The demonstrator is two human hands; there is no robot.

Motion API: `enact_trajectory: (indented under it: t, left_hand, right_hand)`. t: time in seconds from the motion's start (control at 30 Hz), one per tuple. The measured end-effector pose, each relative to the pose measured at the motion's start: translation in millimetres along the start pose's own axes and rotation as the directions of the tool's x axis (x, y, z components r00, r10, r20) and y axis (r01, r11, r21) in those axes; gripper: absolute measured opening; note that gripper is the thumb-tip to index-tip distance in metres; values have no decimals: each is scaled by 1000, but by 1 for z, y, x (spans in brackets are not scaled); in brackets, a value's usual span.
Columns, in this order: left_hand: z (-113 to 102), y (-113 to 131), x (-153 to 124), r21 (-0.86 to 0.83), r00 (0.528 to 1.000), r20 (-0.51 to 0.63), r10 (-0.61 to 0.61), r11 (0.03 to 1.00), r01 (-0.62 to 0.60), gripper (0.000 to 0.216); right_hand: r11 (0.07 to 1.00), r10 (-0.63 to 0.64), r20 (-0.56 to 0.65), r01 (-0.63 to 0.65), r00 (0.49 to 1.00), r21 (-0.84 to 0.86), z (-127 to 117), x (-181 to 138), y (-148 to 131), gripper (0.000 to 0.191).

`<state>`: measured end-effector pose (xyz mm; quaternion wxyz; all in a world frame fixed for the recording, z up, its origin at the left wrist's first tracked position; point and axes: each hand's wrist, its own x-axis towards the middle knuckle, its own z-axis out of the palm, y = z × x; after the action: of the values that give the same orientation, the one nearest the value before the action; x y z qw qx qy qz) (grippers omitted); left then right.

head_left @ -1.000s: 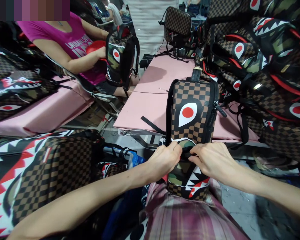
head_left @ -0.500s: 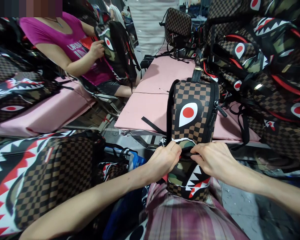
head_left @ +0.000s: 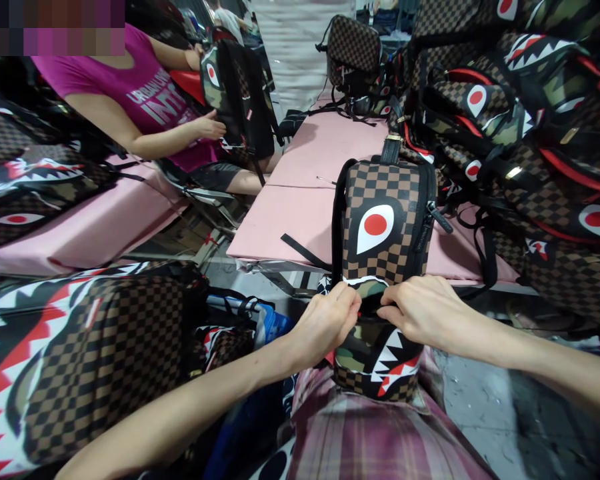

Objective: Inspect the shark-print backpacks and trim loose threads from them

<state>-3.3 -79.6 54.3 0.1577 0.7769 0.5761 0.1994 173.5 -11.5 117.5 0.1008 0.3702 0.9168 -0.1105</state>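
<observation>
A small brown-and-black checkered backpack [head_left: 363, 183] with a red-and-white eye stands upright on my lap, leaning against the table edge. Its lower front has a camouflage pocket [head_left: 355, 343] with shark teeth, its opening gaping a little between my hands. My left hand [head_left: 333, 313] is closed on the left side of that opening, thumb and fingers pinched together. On the right side, my right hand [head_left: 417, 307] has its fingers bent and pinching the pocket's edge. What lies under the fingertips is mostly hidden. A zipper pull [head_left: 440, 218] hangs at the backpack's upper right side.
The pink table [head_left: 275, 217] runs away ahead, with checkered bags [head_left: 355, 50] at its far end. Similar backpacks [head_left: 560, 173] are piled high on the right. A large shark-mouth bag [head_left: 115, 353] lies at lower left. Across from me, a co-worker in a magenta shirt [head_left: 145, 100] handles another backpack [head_left: 245, 100].
My right hand has shifted slightly left and up along the pocket opening; my left hand stays nearly still. The co-worker's near hand has moved down and opened beside their backpack.
</observation>
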Motion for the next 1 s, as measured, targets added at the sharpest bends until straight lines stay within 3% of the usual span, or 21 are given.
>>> enact_trajectory:
  t: [0.37, 0.5, 0.63, 0.77, 0.8, 0.87, 0.93, 1.0]
  left_hand:
    - [1, -2, 0, -47, 999, -41, -14, 999, 12, 14]
    - [4, -6, -2, -264, 988, -105, -116, 961, 85, 15]
    - [12, -7, -3, -568, 961, -72, -269, 803, 182, 17]
    - [9, -17, -6, -810, 909, 26, -415, 525, 263, 20]
    - [5, -24, -9, -813, 888, 19, -459, 510, 281, 22]
    - [-8, -44, -18, -664, 851, -59, -523, 656, 357, 31]
    - [-23, -63, -28, -390, 830, -168, -532, 809, 440, 39]
    - [-34, -71, -34, -114, 826, -301, -477, 878, 465, 32]
  right_hand:
    - [1000, -12, -29, 12, 1000, -9, 3, 2, -3, 18]
    - [999, 17, -148, -12, 989, 40, 4, -12, 4, 18]
    - [998, -24, -252, 36, 967, 45, 23, -29, 14, 35]
    - [987, -107, -344, 140, 933, 74, 43, -36, 20, 25]
    - [983, -120, -369, 162, 922, 85, 46, -36, 22, 24]
    - [977, -141, -418, 195, 897, 88, 50, -36, 24, 23]
    - [971, -169, -453, 227, 876, 78, 51, -35, 26, 21]
    - [962, -192, -474, 259, 859, 80, 53, -34, 28, 20]
